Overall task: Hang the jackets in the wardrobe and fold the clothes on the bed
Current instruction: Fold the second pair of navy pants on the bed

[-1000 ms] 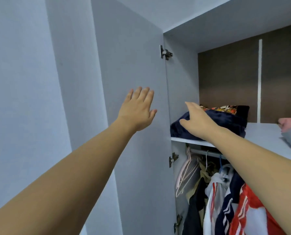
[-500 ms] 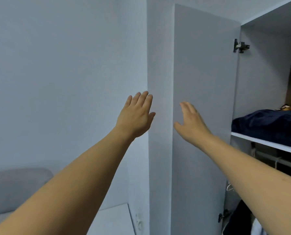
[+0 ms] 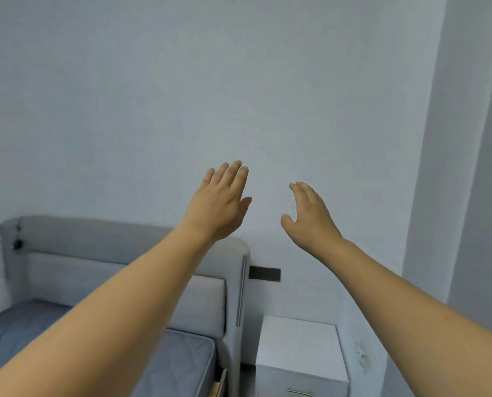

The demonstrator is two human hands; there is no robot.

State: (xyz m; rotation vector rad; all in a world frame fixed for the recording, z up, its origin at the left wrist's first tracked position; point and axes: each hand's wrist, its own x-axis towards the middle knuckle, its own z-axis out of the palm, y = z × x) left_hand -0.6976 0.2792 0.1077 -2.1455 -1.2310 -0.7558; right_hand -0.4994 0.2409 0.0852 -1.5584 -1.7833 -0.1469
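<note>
Two bare hands are all you have raised in the head view, and neither grip holds anything: your left hand (image 3: 220, 206) is lifted with its fingers straight and close together, back toward you, while your right hand (image 3: 310, 217) floats just beside it, fingers loosely spread and the thumb hanging apart. Both are in open air in front of the pale wall (image 3: 182, 96), touching nothing, which reads to me as hands carried along during a turn rather than placed for any grasp. Below your left forearm lies the bed (image 3: 179, 359), its grey-blue mattress showing bare where you can see it, backed by a padded grey headboard (image 3: 96, 253). A white nightstand (image 3: 299, 348) stands just beside the bed's corner, under your right forearm. As for the task's things, no jackets and no clothes to fold show anywhere here; most of the bed is hidden by your left arm or cut off at the edge. At the far right, a pale vertical panel (image 3: 479, 167) may belong to the wardrobe, though you cannot tell that from this view. My judgement is that you need to look lower along the bed to find the next garment.
</note>
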